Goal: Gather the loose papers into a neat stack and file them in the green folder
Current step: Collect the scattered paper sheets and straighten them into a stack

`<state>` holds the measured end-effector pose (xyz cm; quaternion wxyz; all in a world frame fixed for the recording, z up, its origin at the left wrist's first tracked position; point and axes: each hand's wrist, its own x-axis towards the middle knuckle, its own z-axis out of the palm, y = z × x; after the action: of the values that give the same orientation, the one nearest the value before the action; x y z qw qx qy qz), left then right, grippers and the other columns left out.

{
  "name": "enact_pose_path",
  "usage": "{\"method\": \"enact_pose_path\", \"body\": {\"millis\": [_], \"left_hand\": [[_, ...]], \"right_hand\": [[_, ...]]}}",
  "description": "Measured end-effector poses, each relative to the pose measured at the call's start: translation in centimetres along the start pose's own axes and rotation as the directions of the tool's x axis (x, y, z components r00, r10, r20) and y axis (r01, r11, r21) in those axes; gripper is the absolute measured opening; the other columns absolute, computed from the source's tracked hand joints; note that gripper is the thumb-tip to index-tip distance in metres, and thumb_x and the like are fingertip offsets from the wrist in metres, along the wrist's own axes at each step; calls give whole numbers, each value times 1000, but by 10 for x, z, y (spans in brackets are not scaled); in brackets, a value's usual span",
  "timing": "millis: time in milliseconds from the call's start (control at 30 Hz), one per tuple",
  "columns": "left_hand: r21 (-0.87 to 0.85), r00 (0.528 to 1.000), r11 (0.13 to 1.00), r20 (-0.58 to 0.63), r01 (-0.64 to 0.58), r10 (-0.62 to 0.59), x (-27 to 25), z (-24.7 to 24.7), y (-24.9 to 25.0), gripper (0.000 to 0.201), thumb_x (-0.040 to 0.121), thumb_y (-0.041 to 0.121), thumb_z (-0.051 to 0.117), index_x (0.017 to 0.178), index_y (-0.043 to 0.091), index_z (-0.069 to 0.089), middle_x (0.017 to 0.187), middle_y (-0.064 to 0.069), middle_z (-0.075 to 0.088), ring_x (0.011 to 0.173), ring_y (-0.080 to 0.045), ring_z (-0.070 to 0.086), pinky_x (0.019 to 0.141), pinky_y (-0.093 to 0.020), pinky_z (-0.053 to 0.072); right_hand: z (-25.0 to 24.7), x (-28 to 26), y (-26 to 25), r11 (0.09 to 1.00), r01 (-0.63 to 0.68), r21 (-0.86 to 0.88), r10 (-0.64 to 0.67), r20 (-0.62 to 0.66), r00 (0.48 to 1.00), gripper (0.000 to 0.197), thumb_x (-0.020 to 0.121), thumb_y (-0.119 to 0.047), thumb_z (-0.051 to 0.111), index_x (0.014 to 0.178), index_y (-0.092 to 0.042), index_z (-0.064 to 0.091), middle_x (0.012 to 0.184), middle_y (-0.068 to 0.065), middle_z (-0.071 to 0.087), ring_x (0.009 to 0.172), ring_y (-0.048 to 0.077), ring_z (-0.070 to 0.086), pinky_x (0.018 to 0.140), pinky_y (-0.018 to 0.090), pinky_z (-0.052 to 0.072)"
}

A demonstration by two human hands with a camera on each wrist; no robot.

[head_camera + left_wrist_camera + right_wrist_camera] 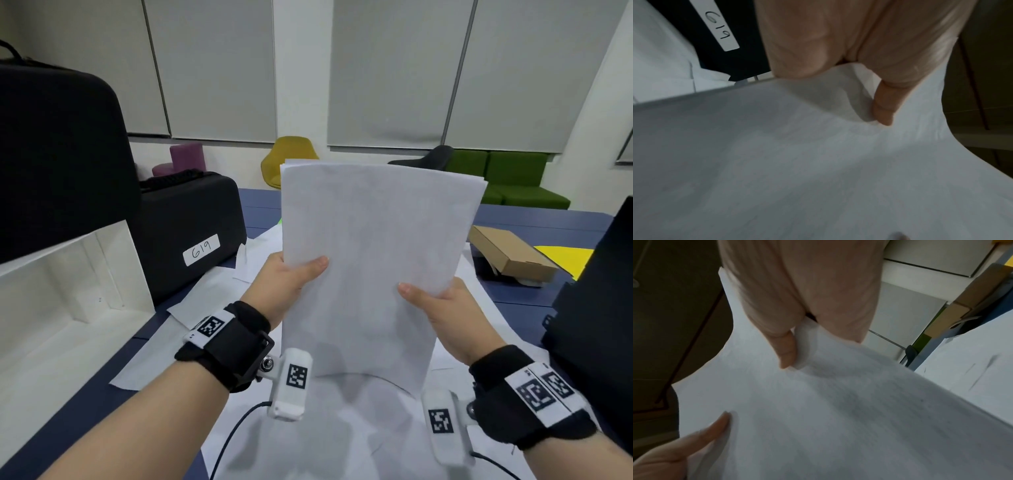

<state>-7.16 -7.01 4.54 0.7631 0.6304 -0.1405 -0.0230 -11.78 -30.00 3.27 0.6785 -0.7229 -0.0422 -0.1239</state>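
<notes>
A stack of white papers [370,246] stands upright in front of me, its lower edge resting on other loose sheets [308,438] spread on the table. My left hand [291,277] pinches the stack's left edge, thumb on the front face. My right hand [442,308] pinches the right edge the same way. In the left wrist view the left hand [859,81] has its thumb pressed onto the paper stack [818,162]. In the right wrist view the right hand [797,321] holds the paper stack [818,402]. Only a thin green sliver [280,222] shows behind the stack; I cannot tell whether it is the folder.
Black cases [185,233] stand at the left, one labelled 619, beside an open white box [68,291]. A flat cardboard box [510,253] and a yellow sheet [565,257] lie at the right on the blue table [68,411]. A black object [599,325] stands at the right edge.
</notes>
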Motion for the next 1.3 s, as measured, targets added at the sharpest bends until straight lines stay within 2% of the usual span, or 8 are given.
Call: {"method": "enact_pose_path", "body": {"millis": [167, 433, 567, 800, 967, 1067, 1167, 1300], "left_hand": [[-15, 998, 998, 4, -66, 66, 3, -4, 3, 16, 86, 7, 70, 101, 14, 73, 108, -11, 74, 103, -29, 70, 91, -40, 55], [8, 999, 1000, 24, 23, -23, 0, 2, -22, 34, 77, 15, 73, 111, 10, 70, 111, -10, 73, 105, -27, 69, 93, -39, 54], [36, 999, 999, 32, -13, 12, 4, 2, -18, 36, 78, 15, 73, 113, 6, 69, 111, -11, 73, 103, -25, 70, 90, -35, 56], [53, 992, 991, 14, 121, -122, 5, -4, -44, 32, 85, 4, 70, 117, 6, 67, 114, -9, 72, 107, -26, 68, 100, -44, 50], [287, 982, 942, 21, 176, -190, 13, -17, -59, 32, 72, 13, 81, 102, 11, 73, 106, -7, 75, 102, -23, 70, 100, -46, 51], [684, 952, 695, 3, 220, -305, 24, -35, -69, 31, 75, 15, 82, 102, 15, 69, 111, -1, 69, 106, -19, 65, 102, -37, 48], [915, 872, 242, -189, 323, -451, 30, -57, -79, 87, 60, 50, 85, 132, 22, 46, 135, -2, 49, 124, -22, 51, 105, -36, 43], [955, 845, 4, -261, 298, -467, 30, -69, -82, 111, 53, 61, 84, 143, 21, 33, 141, -5, 42, 129, -29, 45, 105, -42, 42]], "right_hand": [[-2, 1, -3, 999, 35, -9, -36, -40, 999, 17, 89, -7, 64, 103, -15, 70, 99, 0, 76, 90, 12, 72, 77, 24, 58], [3, -1, 17, 999, -47, -10, 46, -70, 996, 22, 88, 0, 65, 108, -6, 70, 101, 6, 75, 94, 21, 72, 83, 32, 58], [-4, 0, 16, 1000, -22, 4, 22, -79, 997, 19, 87, 0, 64, 103, -10, 71, 97, 1, 76, 88, 14, 73, 77, 24, 59], [-2, -1, 31, 996, -88, 9, 88, -76, 993, 21, 91, -4, 61, 111, -8, 68, 104, 4, 75, 95, 19, 72, 85, 34, 57], [-3, 0, 31, 997, -70, -35, 67, -72, 995, 18, 93, -6, 59, 106, -12, 69, 99, 0, 76, 91, 14, 72, 79, 25, 58], [-11, 1, 27, 996, -32, -77, 22, -130, 991, 16, 93, -6, 59, 103, -13, 69, 95, -3, 75, 87, 13, 72, 73, 21, 58], [-30, 5, 20, 992, 7, -130, -36, -224, 974, 17, 92, -7, 60, 108, -9, 67, 97, -2, 72, 86, 13, 70, 69, 23, 54], [-59, 10, 14, 976, 41, -212, -101, -278, 955, 20, 93, -5, 59, 111, -7, 67, 100, -1, 71, 85, 6, 70, 79, 34, 52]]}}
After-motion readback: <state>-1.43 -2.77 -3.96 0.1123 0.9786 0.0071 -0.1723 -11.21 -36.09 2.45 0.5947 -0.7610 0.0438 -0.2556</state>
